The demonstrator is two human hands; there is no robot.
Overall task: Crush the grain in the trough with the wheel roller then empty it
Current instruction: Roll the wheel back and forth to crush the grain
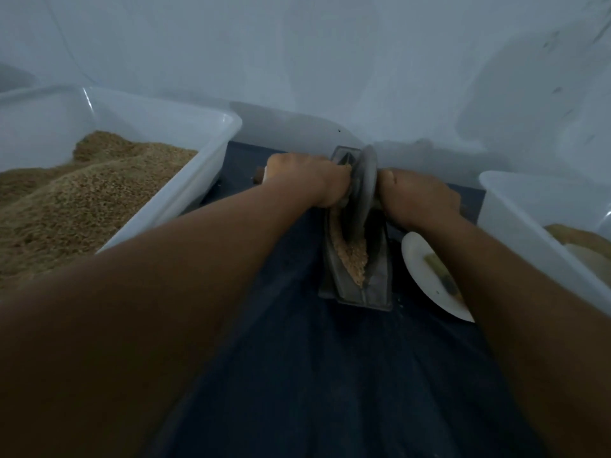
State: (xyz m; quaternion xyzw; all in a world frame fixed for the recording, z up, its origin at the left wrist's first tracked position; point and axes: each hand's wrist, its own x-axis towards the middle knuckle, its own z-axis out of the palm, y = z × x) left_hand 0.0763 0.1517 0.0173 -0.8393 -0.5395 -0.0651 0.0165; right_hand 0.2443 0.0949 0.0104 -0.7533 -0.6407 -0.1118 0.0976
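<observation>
The grain (352,256) lies heaped in the near half of the narrow dark trough (377,282), which sits lengthwise on the dark cloth (297,342) in front of us. The wheel roller (363,186) stands on edge in the trough's far half, just beyond the heap. Our left hand (307,176) curls round the axle handle (259,175) on its side, whose wooden end pokes out past the knuckles; our right hand (420,196) looks closed the same way on the other side, though its handle is hidden under the fingers.

We judge the crushing is under way and much of the grain is not yet fine. To do it well, we should keep the wheel upright, press evenly through both hands, and draw it back the full length of the trough so the heap passes under the rim rather than being shoved over the near lip.

A white plate (426,279) with a small tool lies just right of the trough. A large white tub (185,193) of grain flanks us on the left, and another tub (515,226) stands on the right.
</observation>
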